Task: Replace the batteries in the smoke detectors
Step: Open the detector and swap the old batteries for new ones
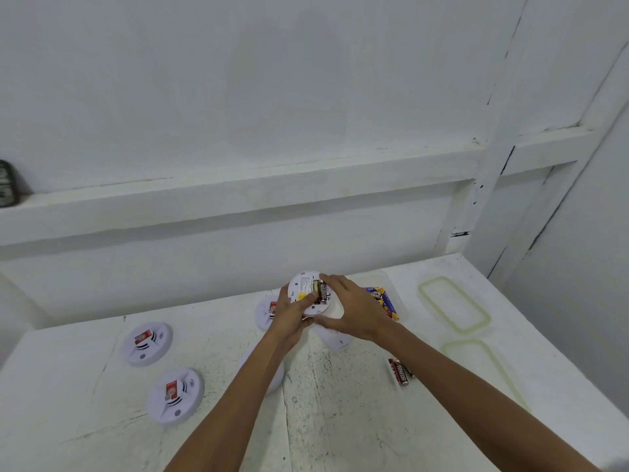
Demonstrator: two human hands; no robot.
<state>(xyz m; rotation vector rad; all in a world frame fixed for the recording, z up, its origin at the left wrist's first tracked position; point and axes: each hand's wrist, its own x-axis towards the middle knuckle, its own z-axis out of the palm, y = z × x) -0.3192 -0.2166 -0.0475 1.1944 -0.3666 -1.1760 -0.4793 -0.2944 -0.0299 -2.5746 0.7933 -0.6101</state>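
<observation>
I see a white painted wall (272, 80) beyond the grip, with a ledge (238, 192) running across it. A white post (490, 185) rises further right. Below, the scuffed white bench (340, 420) lies under soft, even light.

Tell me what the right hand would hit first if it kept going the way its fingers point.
Probably the batteries in the open back of the round white smoke detector held up by the left hand; the right hand fingertips look already there, though depth is unclear.
</observation>
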